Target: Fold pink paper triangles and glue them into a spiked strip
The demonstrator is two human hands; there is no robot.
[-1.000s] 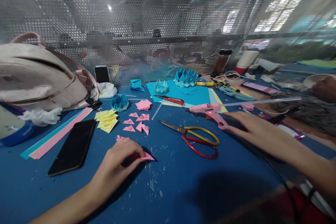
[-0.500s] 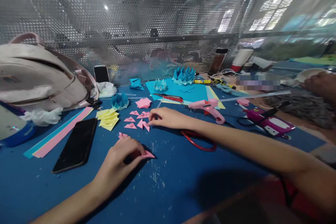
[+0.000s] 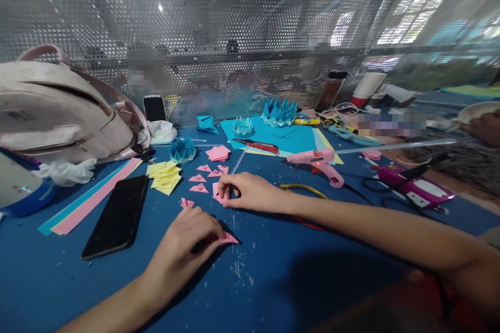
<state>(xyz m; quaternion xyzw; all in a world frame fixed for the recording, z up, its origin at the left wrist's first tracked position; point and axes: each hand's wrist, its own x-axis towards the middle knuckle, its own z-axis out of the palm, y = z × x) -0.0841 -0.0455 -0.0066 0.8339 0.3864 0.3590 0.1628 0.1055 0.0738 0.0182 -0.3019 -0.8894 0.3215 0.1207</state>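
My left hand (image 3: pixel 191 237) pinches a folded pink paper piece (image 3: pixel 229 238) low over the blue table. Farther back, my right hand (image 3: pixel 246 191) has its fingertips closed on another pink paper piece (image 3: pixel 217 192), partly covered by the fingers. Several small pink folded triangles (image 3: pixel 198 187) lie just left of my right hand, with one more pink piece (image 3: pixel 187 202) behind my left hand. A stack of pink paper (image 3: pixel 218 153) and a pile of yellow folded papers (image 3: pixel 164 177) are beyond them.
A black phone (image 3: pixel 116 217) and paper strips (image 3: pixel 97 195) lie left, near a backpack (image 3: pixel 58 109). Blue paper crowns (image 3: pixel 279 112), a cutter (image 3: pixel 255 146) and a pink glue gun (image 3: pixel 318 162) are behind my right arm. Another person's hand (image 3: pixel 482 125) holds a bowl at right.
My right hand has come nearer with a pink piece, away from the small triangles. My left hand still pinches its piece. The whole view has shifted slightly.
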